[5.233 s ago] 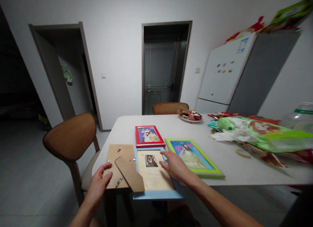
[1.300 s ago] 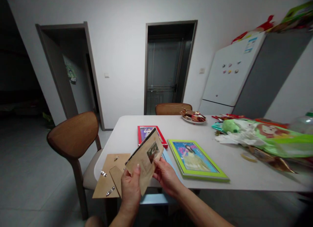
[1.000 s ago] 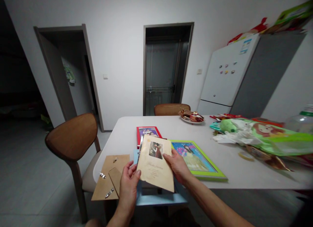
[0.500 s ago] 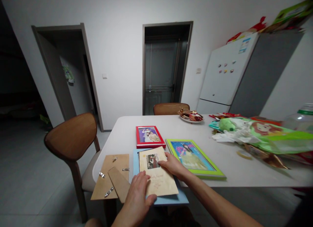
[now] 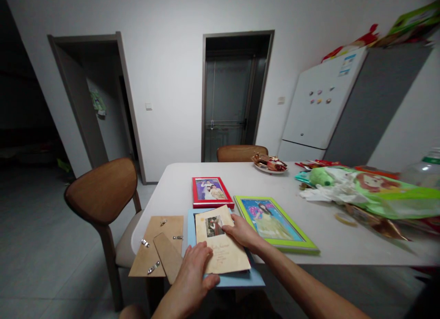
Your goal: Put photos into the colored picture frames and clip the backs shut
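A cream photo sheet (image 5: 228, 255) with a small picture and red lettering lies slightly askew over a light blue picture frame (image 5: 242, 280). My right hand (image 5: 240, 231) grips the sheet's upper right edge, thumb on top; its other fingers are partly hidden. My left hand (image 5: 194, 271) rests at the sheet's lower left edge, fingers stretched out and thumb apart near the bottom corner. Left of the frame lies a brown backing board (image 5: 156, 236) with metal clips and a stand leg (image 5: 167, 255). Most of the blue frame is covered by the sheet.
Beyond the sheet lies a red picture frame (image 5: 212, 204); a lime-green one (image 5: 295, 247) is to the right. A plate of wrapped items (image 5: 270, 164) stands at the back. Bags and wrappings (image 5: 360, 190) crowd the table's right side. A wooden chair (image 5: 103, 190) stands left.
The sheet's upper edge has shifted very slightly over the blue frame. Both hands stay almost in place; the whole view has moved slightly.
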The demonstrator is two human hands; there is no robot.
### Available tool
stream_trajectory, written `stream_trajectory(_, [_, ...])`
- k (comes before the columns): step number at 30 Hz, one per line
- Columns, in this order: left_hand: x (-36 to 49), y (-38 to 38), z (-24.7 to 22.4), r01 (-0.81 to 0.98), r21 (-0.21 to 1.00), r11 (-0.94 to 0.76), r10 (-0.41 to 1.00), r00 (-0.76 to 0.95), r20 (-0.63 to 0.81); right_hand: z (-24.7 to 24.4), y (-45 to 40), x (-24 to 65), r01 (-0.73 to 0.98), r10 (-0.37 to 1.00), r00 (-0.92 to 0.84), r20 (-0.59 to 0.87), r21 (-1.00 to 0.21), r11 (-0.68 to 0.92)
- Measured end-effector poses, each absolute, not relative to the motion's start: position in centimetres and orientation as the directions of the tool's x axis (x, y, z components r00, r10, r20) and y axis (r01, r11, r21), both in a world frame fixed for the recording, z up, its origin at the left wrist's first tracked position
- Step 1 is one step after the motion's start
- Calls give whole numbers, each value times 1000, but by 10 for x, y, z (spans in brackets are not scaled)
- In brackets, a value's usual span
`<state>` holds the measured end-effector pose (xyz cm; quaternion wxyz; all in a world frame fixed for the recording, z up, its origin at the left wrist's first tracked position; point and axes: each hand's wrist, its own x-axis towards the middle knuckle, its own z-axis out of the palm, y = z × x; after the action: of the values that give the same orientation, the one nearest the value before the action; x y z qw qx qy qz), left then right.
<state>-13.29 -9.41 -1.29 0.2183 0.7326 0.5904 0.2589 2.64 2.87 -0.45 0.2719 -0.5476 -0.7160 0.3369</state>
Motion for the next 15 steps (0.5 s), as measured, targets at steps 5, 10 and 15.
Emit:
stream_trajectory(5, [-132, -95, -8, 743, 634, -215, 975, 196, 101, -2, 25, 23, 800, 943, -287, 167, -501, 332])
stream_trajectory(10, [-132, -95, -6, 737, 634, -233, 970, 226, 94, -7, 19, 24, 899, 939, -265, 221, -294, 323])
stream_trajectory(15, [-131, -96, 3, 740, 625, -248, 962, 261, 73, -17, 20, 21, 935, 919, -227, 321, -192, 298])
